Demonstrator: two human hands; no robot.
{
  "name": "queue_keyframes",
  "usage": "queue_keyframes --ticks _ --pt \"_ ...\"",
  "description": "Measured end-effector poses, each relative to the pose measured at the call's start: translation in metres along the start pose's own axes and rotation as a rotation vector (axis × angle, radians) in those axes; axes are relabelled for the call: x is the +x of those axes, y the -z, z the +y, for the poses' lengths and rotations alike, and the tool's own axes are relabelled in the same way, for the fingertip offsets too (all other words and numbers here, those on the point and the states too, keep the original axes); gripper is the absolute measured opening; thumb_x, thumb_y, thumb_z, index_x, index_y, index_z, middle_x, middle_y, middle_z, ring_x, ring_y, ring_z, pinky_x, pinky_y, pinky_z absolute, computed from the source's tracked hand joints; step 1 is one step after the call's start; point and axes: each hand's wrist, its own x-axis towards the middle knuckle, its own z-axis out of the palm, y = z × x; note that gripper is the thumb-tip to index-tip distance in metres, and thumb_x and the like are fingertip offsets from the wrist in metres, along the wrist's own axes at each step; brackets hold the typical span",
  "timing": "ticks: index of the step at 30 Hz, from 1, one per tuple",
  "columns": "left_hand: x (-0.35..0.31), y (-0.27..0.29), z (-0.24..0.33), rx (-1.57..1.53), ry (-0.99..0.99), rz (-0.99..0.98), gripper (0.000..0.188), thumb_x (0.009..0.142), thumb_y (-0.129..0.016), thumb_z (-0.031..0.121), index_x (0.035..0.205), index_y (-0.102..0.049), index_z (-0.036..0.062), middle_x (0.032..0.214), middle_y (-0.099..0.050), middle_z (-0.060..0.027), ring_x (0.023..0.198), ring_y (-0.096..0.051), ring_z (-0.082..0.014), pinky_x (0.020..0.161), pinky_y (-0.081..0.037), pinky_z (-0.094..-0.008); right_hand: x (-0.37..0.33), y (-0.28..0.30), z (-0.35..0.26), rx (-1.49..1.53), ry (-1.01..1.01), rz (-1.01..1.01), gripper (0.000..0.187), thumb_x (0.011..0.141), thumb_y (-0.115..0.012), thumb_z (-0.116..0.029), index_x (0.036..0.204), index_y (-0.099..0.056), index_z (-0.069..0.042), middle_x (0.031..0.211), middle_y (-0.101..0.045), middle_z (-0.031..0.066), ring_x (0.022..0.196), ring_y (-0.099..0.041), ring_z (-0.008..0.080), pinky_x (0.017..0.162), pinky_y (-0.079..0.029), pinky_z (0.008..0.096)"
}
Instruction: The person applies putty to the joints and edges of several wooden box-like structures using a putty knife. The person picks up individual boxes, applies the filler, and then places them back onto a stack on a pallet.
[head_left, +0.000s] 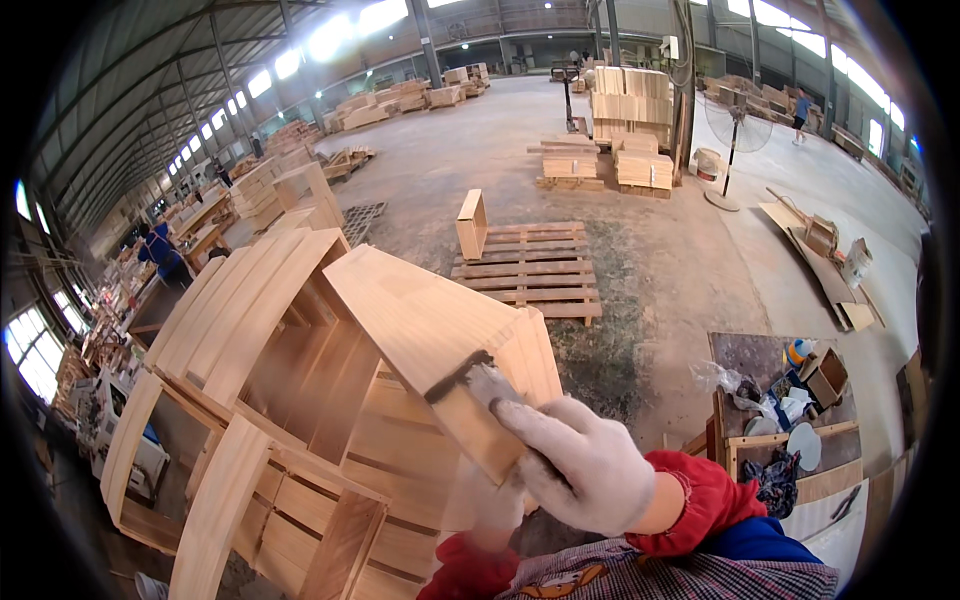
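In front of me a pale wooden drawer (420,310) is tilted, its broad side panel facing up. My right hand (590,465), in a white glove, is closed over the near end of that panel. Under its fingertips is a grey, dark-edged flat piece (484,384), pressed across the wood; its exact kind does not show clearly. My left hand (495,500), also gloved and partly blurred, grips the drawer's near lower corner; most of its fingers are hidden. Several more wooden drawers (230,500) are stacked close by on the left.
A slatted pallet (525,265) beyond bears one upright drawer (471,223). At right stands a bench (790,450) with bags and small containers. Farther off are board stacks (632,105), a standing fan (735,150), and people at left (162,250) and far right (801,115).
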Motion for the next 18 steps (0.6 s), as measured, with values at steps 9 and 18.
queue_keyframes --ticks 9,18 --pt "-0.005 0.008 -0.011 0.103 0.031 0.158 0.061 0.082 -0.064 -0.003 0.136 -0.035 -0.005 0.129 -0.05 -0.0147 0.112 -0.054 -0.023 0.094 -0.046 -0.0323 0.015 -0.004 0.027 -0.011 0.018 0.194 0.041 0.081 -0.057 -0.002 0.122 -0.055 -0.002 0.093 -0.06 0.0165 0.068 -0.063 0.0328 0.059 -0.053 0.0353" --pt "-0.006 0.008 -0.009 0.154 -0.045 0.187 0.032 0.082 -0.062 0.002 0.113 -0.057 -0.0068 0.103 -0.063 -0.0095 0.089 -0.06 -0.0145 0.074 -0.049 -0.0267 0.025 0.03 0.013 -0.235 0.298 -0.243 0.05 0.073 -0.06 -0.003 0.123 -0.056 -0.003 0.096 -0.06 0.0137 0.075 -0.063 0.0288 0.059 -0.052 0.0344"
